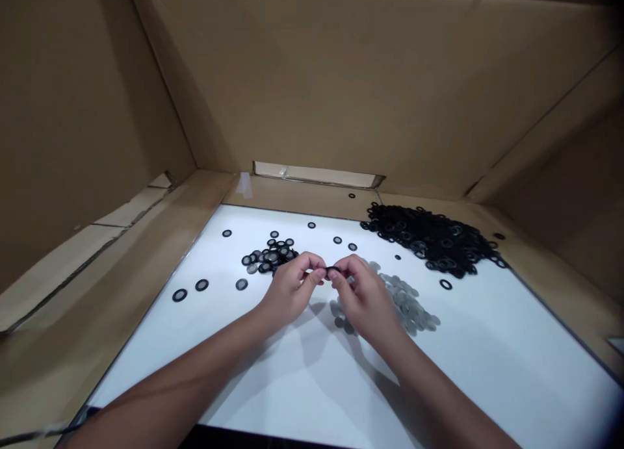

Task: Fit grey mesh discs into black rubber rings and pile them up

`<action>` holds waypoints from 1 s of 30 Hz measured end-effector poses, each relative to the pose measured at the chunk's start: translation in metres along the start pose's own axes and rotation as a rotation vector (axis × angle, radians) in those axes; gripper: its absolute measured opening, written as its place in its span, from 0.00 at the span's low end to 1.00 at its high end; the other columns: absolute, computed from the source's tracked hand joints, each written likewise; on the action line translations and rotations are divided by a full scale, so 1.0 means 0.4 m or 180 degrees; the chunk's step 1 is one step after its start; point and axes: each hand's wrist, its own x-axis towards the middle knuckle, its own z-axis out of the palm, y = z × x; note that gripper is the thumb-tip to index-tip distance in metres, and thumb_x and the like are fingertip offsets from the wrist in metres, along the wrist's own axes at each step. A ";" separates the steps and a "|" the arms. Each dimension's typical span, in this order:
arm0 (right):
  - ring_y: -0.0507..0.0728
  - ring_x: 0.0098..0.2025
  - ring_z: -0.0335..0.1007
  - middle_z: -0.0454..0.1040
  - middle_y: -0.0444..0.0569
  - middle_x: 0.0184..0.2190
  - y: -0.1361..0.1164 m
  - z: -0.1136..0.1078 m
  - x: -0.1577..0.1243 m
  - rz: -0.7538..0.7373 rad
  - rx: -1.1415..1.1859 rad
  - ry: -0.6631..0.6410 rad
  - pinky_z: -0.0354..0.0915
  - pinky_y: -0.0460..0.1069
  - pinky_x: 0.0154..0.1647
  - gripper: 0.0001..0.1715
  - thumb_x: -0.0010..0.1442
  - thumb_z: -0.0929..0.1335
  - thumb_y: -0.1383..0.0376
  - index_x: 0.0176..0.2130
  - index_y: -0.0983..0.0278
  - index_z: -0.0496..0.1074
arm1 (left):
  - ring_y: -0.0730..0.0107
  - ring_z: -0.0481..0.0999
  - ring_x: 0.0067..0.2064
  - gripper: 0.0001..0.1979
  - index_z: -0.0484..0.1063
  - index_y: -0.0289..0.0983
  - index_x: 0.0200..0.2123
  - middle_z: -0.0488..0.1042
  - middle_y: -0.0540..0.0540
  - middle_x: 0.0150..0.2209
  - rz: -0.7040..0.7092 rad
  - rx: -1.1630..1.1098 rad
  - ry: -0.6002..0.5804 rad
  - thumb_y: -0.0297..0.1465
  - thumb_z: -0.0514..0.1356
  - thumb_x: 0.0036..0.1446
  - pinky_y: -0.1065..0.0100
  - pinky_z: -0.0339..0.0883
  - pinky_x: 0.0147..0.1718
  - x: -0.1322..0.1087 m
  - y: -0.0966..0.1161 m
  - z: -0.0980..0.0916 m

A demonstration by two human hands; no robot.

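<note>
Through my head view I see the left hand (295,283) and right hand (363,293) above the white bench (487,345), fingertips pinching one dark ring (332,269) between them. Grey discs (412,306) spread beside the right hand, a black ring heap (429,234) farther back. Black-rimmed discs (273,254) cluster by the left. Cardboard walls (312,72) stand behind and at both sides.

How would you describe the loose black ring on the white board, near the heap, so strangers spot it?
Find the white board, then the big heap of black rings over its far right corner. Just on the near side of that heap lies one loose black ring. Unlike the heaped rings, it lies by itself, with white showing through its hole.
</note>
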 end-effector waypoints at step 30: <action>0.55 0.32 0.67 0.73 0.47 0.32 0.004 -0.017 0.009 0.0675 0.0993 -0.0269 0.64 0.50 0.32 0.13 0.64 0.68 0.56 0.34 0.62 0.72 | 0.70 0.76 0.36 0.07 0.78 0.36 0.40 0.77 0.46 0.36 -0.0165 -0.0740 -0.0294 0.33 0.65 0.60 0.70 0.75 0.32 0.023 0.017 -0.037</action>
